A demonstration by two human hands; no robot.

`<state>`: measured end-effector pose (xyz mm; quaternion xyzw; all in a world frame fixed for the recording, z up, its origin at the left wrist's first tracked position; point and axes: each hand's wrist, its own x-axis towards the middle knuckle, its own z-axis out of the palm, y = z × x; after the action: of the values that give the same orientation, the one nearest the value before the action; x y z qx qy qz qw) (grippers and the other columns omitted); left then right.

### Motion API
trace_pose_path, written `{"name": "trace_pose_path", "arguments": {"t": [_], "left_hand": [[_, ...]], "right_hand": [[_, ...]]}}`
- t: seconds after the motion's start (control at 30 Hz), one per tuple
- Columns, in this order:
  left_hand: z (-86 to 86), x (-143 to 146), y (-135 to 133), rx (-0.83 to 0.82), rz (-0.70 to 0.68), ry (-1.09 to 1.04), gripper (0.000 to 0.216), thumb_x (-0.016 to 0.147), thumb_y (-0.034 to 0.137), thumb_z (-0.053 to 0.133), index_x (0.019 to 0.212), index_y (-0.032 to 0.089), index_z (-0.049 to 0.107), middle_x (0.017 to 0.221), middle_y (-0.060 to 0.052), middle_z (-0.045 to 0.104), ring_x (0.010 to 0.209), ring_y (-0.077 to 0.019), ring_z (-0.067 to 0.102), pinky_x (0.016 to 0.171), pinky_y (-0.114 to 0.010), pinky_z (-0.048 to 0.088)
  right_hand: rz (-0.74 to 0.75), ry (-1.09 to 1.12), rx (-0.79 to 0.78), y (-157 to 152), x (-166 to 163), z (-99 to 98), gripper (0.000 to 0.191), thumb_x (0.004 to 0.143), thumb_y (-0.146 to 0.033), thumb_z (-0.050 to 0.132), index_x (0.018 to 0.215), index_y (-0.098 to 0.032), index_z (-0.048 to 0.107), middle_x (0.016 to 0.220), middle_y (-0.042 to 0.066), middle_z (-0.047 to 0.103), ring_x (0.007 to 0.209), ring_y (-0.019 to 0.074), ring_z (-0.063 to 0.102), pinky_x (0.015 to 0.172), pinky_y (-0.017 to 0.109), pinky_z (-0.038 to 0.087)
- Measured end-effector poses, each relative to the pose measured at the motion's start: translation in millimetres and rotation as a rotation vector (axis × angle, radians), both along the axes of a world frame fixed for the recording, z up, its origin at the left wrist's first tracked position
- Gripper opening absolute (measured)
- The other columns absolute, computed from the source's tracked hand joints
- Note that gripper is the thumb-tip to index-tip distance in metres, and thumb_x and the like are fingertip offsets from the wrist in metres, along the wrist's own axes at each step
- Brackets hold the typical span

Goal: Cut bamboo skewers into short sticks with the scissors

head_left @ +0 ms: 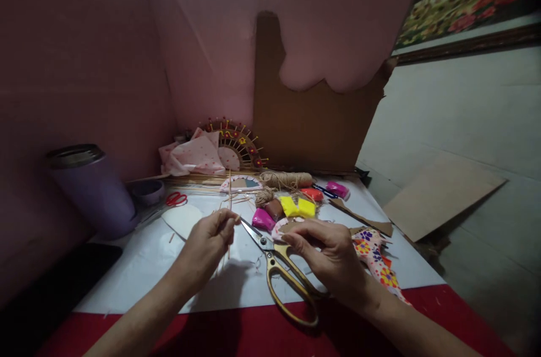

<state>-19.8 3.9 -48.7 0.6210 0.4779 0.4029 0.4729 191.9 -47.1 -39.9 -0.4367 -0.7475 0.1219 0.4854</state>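
My left hand (213,233) is closed in a pinch, with a thin wooden stick (230,188) running upright through its fingers. Thumb and fingers of my right hand (332,250) are pressed together above the scissors' handles; whatever they pinch is too small or hidden to name. Between my hands lie large scissors (262,241) with gold handles, blades pointing away to the left. Just beyond the blades is a magenta packet (262,219), beside yellow packets (298,206) and a brown packet (274,209). A flower-print cloth piece (374,255) lies right of my right hand.
A purple tumbler (95,193) stands at left, near a tape roll (149,192), red-handled scissors (176,199) and a white oval piece (181,219). Behind are a twine spool (287,179), a decorated half-round fan shape (243,140), pink cloth (194,154) and tall cardboard panels (313,126).
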Motion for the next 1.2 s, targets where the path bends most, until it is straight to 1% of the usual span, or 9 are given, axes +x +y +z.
{"name": "trace_pose_path", "arguments": {"t": [0.13, 0.27, 0.33, 0.43, 0.57, 0.8, 0.93, 1.03, 1.2], "left_hand": [[-0.4, -21, 25, 0.280, 0.185, 0.414, 0.021, 0.078, 0.031, 0.046, 0.083, 0.017, 0.061, 0.068, -0.003, 0.060, 0.063, -0.0174, 0.055, 0.057, -0.027, 0.040], [13.0, -30, 35, 0.408, 0.275, 0.544, 0.023, 0.077, 0.027, 0.043, 0.081, 0.015, 0.063, 0.088, -0.011, 0.063, 0.092, -0.0254, 0.054, 0.077, -0.035, 0.039], [22.2, -30, 29, 0.423, 0.350, 0.465, 0.026, 0.080, 0.032, 0.043, 0.086, 0.016, 0.062, 0.085, -0.009, 0.063, 0.085, -0.0234, 0.054, 0.072, -0.033, 0.040], [29.7, -23, 13, 0.257, 0.360, 0.141, 0.034, 0.082, 0.046, 0.042, 0.084, 0.017, 0.059, 0.053, 0.002, 0.049, 0.047, -0.0124, 0.043, 0.045, -0.023, 0.032], [20.1, 0, -12, -0.301, -0.065, -0.222, 0.030, 0.072, 0.044, 0.061, 0.077, 0.015, 0.056, 0.043, 0.010, 0.031, 0.034, -0.0032, 0.016, 0.036, -0.018, 0.009], [1.9, 31, -43, -0.740, -0.451, -0.614, 0.018, 0.074, 0.026, 0.063, 0.073, 0.008, 0.061, 0.064, -0.003, 0.056, 0.053, -0.0085, 0.052, 0.054, -0.020, 0.038], [-4.7, 33, -44, -0.748, -0.503, -0.724, 0.007, 0.074, 0.015, 0.062, 0.076, 0.008, 0.061, 0.065, -0.003, 0.057, 0.057, -0.0097, 0.055, 0.055, -0.020, 0.038], [-9.5, 30, -36, -0.655, -0.426, -0.794, 0.014, 0.080, 0.025, 0.059, 0.074, 0.012, 0.057, 0.064, -0.002, 0.058, 0.054, -0.0108, 0.055, 0.054, -0.022, 0.040], [2.3, 24, -23, -0.440, -0.231, -0.858, 0.014, 0.077, 0.025, 0.062, 0.072, 0.015, 0.053, 0.068, -0.003, 0.061, 0.066, -0.0170, 0.061, 0.065, -0.031, 0.048]], "right_hand": [[-0.045, -0.108, 0.076, 1, 0, -4.9, 0.018, 0.086, -0.027, 0.055, 0.078, -0.018, 0.069, 0.069, 0.005, 0.067, 0.065, 0.0172, 0.061, 0.063, 0.029, 0.046], [-0.078, -0.224, 0.090, 2, 0, -9.5, 0.019, 0.089, -0.023, 0.049, 0.085, -0.017, 0.067, 0.074, 0.006, 0.066, 0.068, 0.0176, 0.059, 0.066, 0.031, 0.044], [-0.087, -0.244, 0.088, 3, 0, -10.8, 0.019, 0.089, -0.019, 0.046, 0.088, -0.016, 0.065, 0.076, 0.006, 0.065, 0.069, 0.0170, 0.058, 0.065, 0.030, 0.043], [-0.046, -0.274, 0.125, 4, 0, -10.2, 0.017, 0.087, -0.014, 0.047, 0.088, -0.016, 0.063, 0.076, 0.006, 0.063, 0.070, 0.0169, 0.056, 0.065, 0.030, 0.041], [0.012, -0.362, 0.369, 1, -3, -8.4, 0.018, 0.084, -0.013, 0.051, 0.079, -0.022, 0.067, 0.081, 0.005, 0.063, 0.081, 0.0197, 0.054, 0.072, 0.035, 0.038], [0.187, -0.505, 0.678, -17, -17, -11.0, 0.018, 0.085, -0.013, 0.052, 0.084, -0.021, 0.068, 0.069, -0.002, 0.065, 0.075, 0.0133, 0.055, 0.086, 0.035, 0.033], [0.296, -0.612, 0.660, -17, -20, -13.9, 0.020, 0.086, -0.011, 0.049, 0.078, -0.019, 0.065, 0.063, -0.003, 0.061, 0.081, 0.0142, 0.058, 0.093, 0.036, 0.032], [0.269, -0.573, 0.647, -13, -18, -15.2, 0.014, 0.084, -0.012, 0.052, 0.085, -0.019, 0.064, 0.075, -0.001, 0.066, 0.088, 0.0168, 0.057, 0.092, 0.037, 0.034], [0.077, -0.319, 0.269, -17, -16, -12.4, 0.017, 0.087, -0.016, 0.045, 0.076, -0.017, 0.057, 0.071, 0.004, 0.061, 0.065, 0.0150, 0.053, 0.060, 0.028, 0.040]]}}
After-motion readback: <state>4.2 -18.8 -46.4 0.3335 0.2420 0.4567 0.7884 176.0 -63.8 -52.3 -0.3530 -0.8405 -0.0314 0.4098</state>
